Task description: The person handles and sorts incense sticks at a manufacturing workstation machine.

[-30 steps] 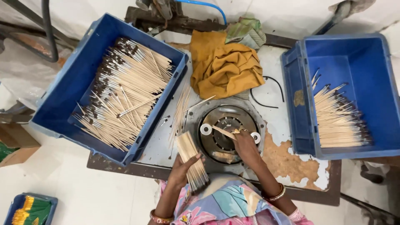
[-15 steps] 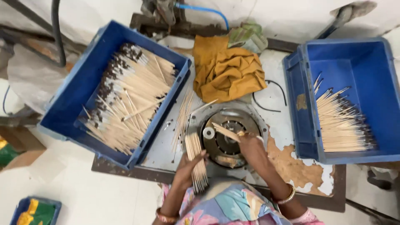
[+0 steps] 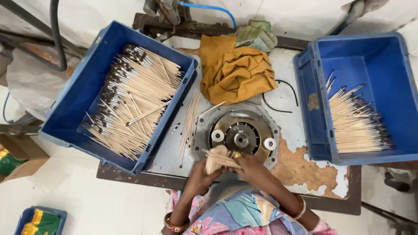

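Note:
Both my hands meet at the table's near edge on one bundle of thin wooden sticks (image 3: 220, 157). My left hand (image 3: 198, 176) grips the bundle from below. My right hand (image 3: 249, 167) closes on its right end. Just beyond them a round metal machine head (image 3: 241, 133) with two small white rollers is set into the table. A loose row of sticks (image 3: 190, 120) lies on the table to its left.
A blue crate (image 3: 82, 93) at the left holds many dark-tipped sticks. Another blue crate (image 3: 394, 65) at the right holds a smaller pile. A crumpled yellow cloth (image 3: 233, 72) lies behind the machine, with a thin black wire (image 3: 287, 93) beside it. The worn tabletop (image 3: 300, 167) shows rusty patches.
My right hand has drawn back from the machine head to the bundle. My left hand has brought the bundle right, so both hands now hold it together.

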